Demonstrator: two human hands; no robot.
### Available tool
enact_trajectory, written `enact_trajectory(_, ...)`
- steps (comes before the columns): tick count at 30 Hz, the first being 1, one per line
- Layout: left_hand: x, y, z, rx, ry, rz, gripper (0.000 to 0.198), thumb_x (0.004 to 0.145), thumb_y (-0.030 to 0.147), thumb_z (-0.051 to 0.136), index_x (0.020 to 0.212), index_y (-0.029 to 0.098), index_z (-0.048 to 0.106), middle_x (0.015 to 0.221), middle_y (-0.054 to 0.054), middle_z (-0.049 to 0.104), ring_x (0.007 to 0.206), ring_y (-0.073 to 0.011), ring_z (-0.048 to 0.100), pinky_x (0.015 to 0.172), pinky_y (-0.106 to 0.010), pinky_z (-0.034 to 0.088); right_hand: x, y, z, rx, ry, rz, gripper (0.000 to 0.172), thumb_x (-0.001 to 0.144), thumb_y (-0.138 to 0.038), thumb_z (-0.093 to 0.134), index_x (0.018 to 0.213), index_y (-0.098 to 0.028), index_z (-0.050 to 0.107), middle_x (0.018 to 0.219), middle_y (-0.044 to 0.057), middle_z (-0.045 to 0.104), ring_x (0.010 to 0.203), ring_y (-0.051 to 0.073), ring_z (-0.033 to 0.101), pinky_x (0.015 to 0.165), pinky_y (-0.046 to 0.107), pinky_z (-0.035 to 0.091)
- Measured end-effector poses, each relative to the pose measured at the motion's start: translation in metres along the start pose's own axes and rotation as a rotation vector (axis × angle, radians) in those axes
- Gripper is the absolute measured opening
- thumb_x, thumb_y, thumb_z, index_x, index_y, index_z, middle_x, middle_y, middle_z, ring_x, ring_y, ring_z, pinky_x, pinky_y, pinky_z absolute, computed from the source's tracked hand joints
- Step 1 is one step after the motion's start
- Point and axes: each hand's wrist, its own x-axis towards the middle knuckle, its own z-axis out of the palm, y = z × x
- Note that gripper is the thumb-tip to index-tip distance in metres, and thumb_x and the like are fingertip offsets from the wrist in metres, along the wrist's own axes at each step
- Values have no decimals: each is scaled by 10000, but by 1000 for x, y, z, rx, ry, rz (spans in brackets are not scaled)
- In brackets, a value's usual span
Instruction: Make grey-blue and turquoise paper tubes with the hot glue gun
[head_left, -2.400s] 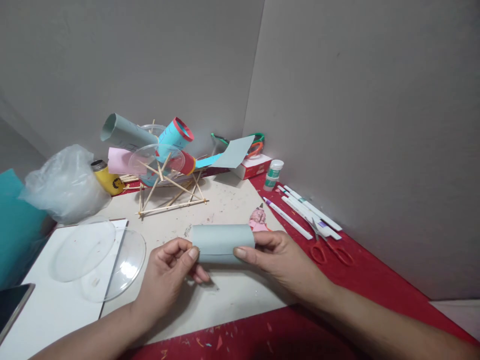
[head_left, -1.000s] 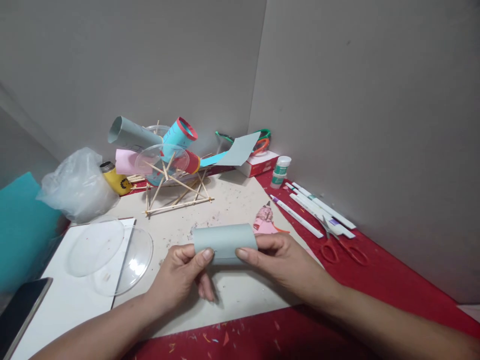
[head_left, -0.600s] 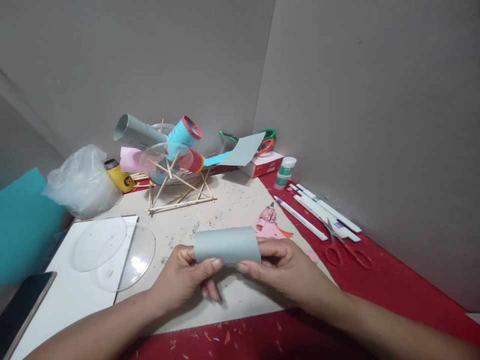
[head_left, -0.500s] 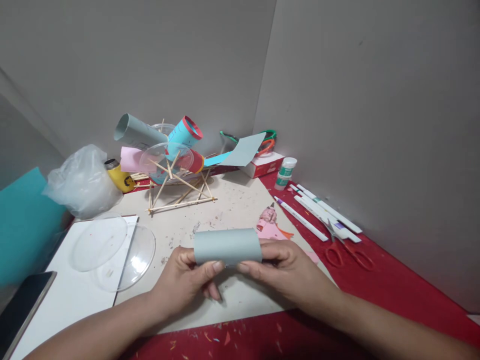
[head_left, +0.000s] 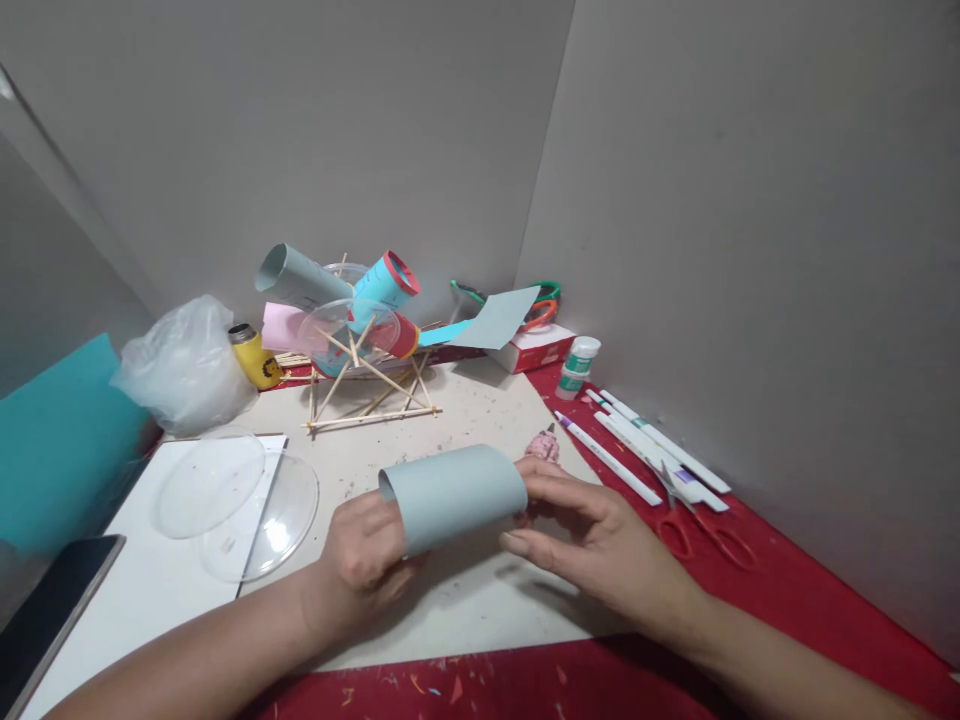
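A rolled sheet of light grey paper (head_left: 457, 495) forms a tube held above the table, its right side tilted slightly up. My left hand (head_left: 371, 550) is closed at the tube's left end, with some fingers in or under the roll and hidden by it. My right hand (head_left: 592, 525) is at the other end. Its fingers touch the paper edge, while the thumb is spread away below. Behind the tube lies a pink clay-like piece (head_left: 542, 446) with a dark tip. A wooden-stick frame (head_left: 375, 410) carries grey, blue, pink and red paper tubes between clear discs.
Clear plastic lids (head_left: 292, 530) lie on a white board (head_left: 150, 590) at left, near a phone-like dark slab (head_left: 52, 610), plastic bag (head_left: 184, 360) and yellow bottle (head_left: 255, 358). At right are markers (head_left: 611, 460), red-handled scissors (head_left: 705, 525) and small tubs (head_left: 577, 368).
The paper tube has tilted, its left opening turning into sight. My left hand has turned with its knuckles up, and my right thumb has come off the paper. The view has shifted slightly.
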Motion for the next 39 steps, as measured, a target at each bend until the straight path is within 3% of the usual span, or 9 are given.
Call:
enact_trajectory(6, 1, 1, 1, 40, -10, 139, 177, 891, 99, 436, 851, 147, 601, 730, -89, 669, 696, -185, 589, 669, -322, 508, 4, 9, -3, 348, 45, 315, 328, 889, -451, 600, 1131, -242, 674, 916, 37, 652, 786, 160, 588, 707, 270, 513)
enact_trajectory(13, 7, 10, -3, 56, 0, 205, 169, 893, 114, 450, 854, 140, 612, 767, -101, 673, 873, -223, 617, 859, -381, 524, 9, 7, -2, 576, 84, 470, 299, 817, -383, 692, 1057, -205, 704, 993, 62, 661, 764, 154, 594, 570, 224, 527)
enact_trajectory(18, 26, 12, -12, -14, -235, 161, 108, 829, 136, 501, 868, 161, 598, 801, -87, 678, 752, -203, 593, 730, -349, 518, 7, 9, 2, 612, -122, 539, 398, 648, -275, 795, 1020, -155, 721, 668, 15, 654, 496, 118, 547, 431, 223, 486)
enact_trajectory(23, 50, 23, -26, -152, -337, 72, 190, 775, 78, 522, 914, 163, 620, 947, -107, 719, 882, -220, 642, 879, -399, 503, 11, 6, 3, 595, -9, 522, 350, 594, -316, 803, 893, -148, 736, 561, 19, 627, 450, 128, 522, 410, 242, 442)
enact_trajectory(27, 51, 36, -35, -280, 11, -243, 373, 832, 61, 525, 1167, 205, 604, 1253, -111, 649, 1165, -217, 599, 1040, -404, 435, 16, 4, -4, 642, 115, 409, 275, 614, -380, 757, 797, -183, 697, 570, 9, 617, 502, 131, 525, 453, 243, 430)
enact_trajectory(30, 48, 42, -38, -501, 249, -677, 281, 868, 223, 609, 1149, 210, 614, 1153, -99, 692, 1042, -210, 662, 903, -350, 528, 16, 2, -7, 630, 140, 325, 255, 567, -327, 767, 753, -176, 679, 593, 12, 628, 534, 134, 529, 477, 244, 419)
enact_trajectory(34, 44, 47, -32, -838, 28, -1087, 434, 793, 445, 692, 1094, 134, 652, 889, -96, 730, 770, -189, 704, 729, -299, 557, 11, 0, -3, 571, 111, 251, 231, 539, -273, 793, 685, -156, 657, 564, -8, 612, 504, 104, 493, 482, 229, 393)
enact_trajectory(36, 43, 50, -26, -904, -90, -1139, 444, 765, 465, 705, 1027, 107, 694, 810, -85, 719, 666, -159, 682, 652, -258, 534, 7, 0, 1, 538, 71, 240, 222, 552, -254, 798, 697, -154, 663, 561, -20, 612, 491, 99, 488, 481, 228, 392)
enact_trajectory(39, 42, 56, -15, -902, -120, -1126, 344, 680, 393, 766, 822, 80, 742, 626, -43, 671, 527, -109, 595, 532, -197, 444, 2, -1, 5, 499, 12, 238, 230, 556, -230, 799, 745, -159, 689, 581, -26, 627, 505, 109, 512, 500, 237, 415)
